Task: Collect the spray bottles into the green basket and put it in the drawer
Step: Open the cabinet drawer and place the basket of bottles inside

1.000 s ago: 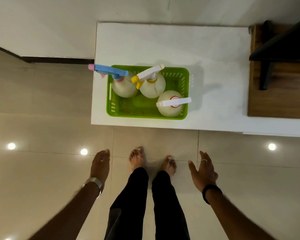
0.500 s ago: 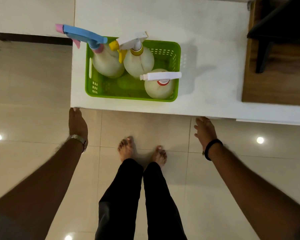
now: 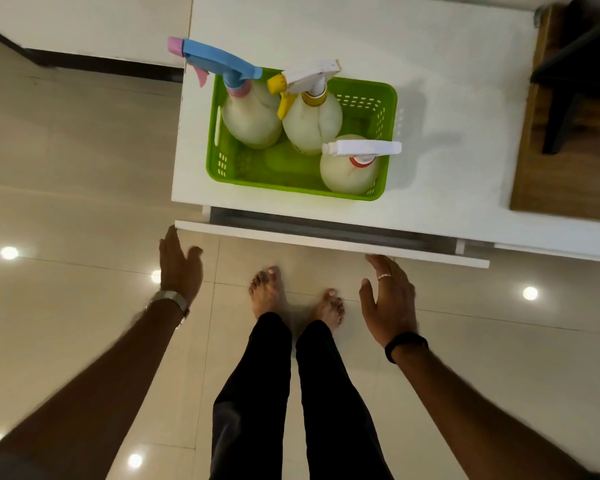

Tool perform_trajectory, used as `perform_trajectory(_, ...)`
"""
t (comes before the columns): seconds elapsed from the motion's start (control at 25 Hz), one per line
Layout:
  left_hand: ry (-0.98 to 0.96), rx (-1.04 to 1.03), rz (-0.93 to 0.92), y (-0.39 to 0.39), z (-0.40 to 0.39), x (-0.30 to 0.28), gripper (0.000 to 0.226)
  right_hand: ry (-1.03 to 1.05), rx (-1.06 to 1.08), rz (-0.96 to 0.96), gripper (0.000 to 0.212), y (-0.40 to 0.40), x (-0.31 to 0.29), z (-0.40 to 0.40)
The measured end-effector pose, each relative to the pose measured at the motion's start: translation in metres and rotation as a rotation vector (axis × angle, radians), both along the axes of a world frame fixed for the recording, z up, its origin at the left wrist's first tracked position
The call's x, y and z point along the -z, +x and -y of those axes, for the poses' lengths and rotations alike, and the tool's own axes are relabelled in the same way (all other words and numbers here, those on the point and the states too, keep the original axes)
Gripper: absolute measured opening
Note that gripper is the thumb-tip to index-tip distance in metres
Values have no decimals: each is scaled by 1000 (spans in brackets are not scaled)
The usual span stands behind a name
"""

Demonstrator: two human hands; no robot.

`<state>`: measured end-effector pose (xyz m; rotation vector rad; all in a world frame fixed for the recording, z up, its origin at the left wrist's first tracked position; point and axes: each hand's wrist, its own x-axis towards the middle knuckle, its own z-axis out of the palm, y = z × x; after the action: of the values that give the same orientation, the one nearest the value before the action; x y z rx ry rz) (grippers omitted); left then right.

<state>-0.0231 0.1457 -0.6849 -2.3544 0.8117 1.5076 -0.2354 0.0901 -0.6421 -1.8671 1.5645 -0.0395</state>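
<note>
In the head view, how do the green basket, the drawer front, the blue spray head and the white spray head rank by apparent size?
1. drawer front, the longest
2. green basket
3. blue spray head
4. white spray head

The last two look nearly alike in length; the blue one stands nearer the camera, so their order is unsure.

A home interior: glossy beige floor tiles (image 3: 84,168) reflecting ceiling lights, a white drawer cabinet (image 3: 447,98), bare feet (image 3: 267,292) beside household spray bottles (image 3: 312,116).

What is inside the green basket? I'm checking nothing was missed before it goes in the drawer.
The green basket holds three upright spray bottles: blue-triggered, yellow-nozzled, and white-triggered. Bare floor shows front-left; beneath the bottles is hidden.
</note>
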Motion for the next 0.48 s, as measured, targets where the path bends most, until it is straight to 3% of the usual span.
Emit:
perform_trajectory(0.04, 56, 166, 94, -1, -5, -1, 52, -74, -48, -21, 52, 2, 0, -2)
perform_trajectory(0.08, -40, 261, 201, 15, -16, -2, 58, -130, -87, -40, 56, 4, 0, -3)
perform_trajectory(0.2, -630, 422, 322, 35, -42, -30, 77, -144, -197, -105, 65, 15, 5, 0)
perform_trajectory(0.24, -715, 525, 294, 27, -39, -36, 78, -111, -239, -148, 68, 18, 8, 2)
perform_trajectory(0.32, -653, 674, 229, -1, -19, -31, 79, -10, -293, -261, 75, 22, 15, 2)
perform_trajectory(0.48, -465, 730, 224, -18, -12, -18, 82, 119, -363, -405, 85, 20, 23, -6)
